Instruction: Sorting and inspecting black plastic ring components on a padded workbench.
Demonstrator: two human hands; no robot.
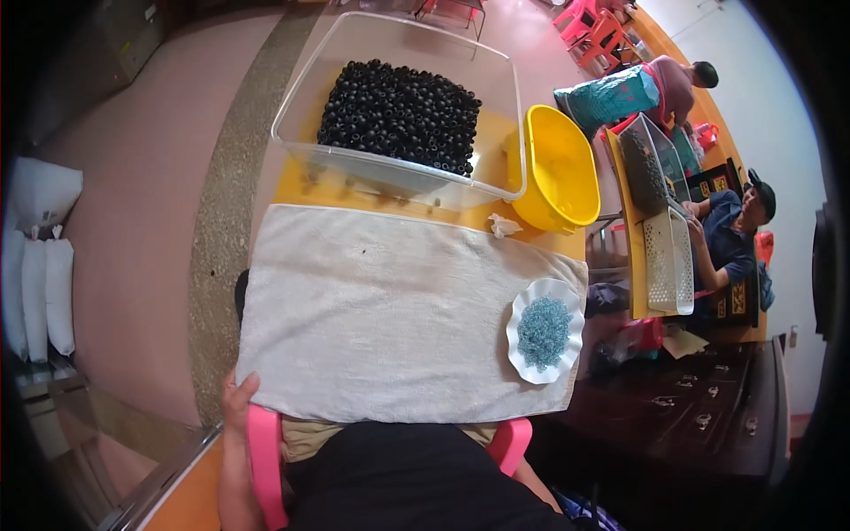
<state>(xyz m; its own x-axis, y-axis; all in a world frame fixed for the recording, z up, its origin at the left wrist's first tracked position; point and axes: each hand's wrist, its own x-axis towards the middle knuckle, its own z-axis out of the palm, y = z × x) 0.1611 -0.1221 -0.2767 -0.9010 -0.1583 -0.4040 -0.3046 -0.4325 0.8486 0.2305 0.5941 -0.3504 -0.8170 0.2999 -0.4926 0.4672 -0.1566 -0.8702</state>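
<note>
At the near left corner of a white towel (pixel 390 310), my left hand (pixel 237 400) is closed on the towel's edge, with the thumb uppermost and the other fingers partly hidden. My right forearm (pixel 537 488) shows low on the right, beside a pink chair arm (pixel 510 445), while the right hand itself is out of sight. A white plate with a wavy rim (pixel 516 358) stands on the towel's right side and holds a heap of small blue-green beads (pixel 544 334).
Beyond the towel are a clear plastic bin (pixel 372 168) of black beads (pixel 398 115), a yellow tub (pixel 575 199) and a crumpled tissue (pixel 505 227). On the right, a person (pixel 730 226) sits at another table with a white perforated basket (pixel 668 265); another person (pixel 677 88) is behind.
</note>
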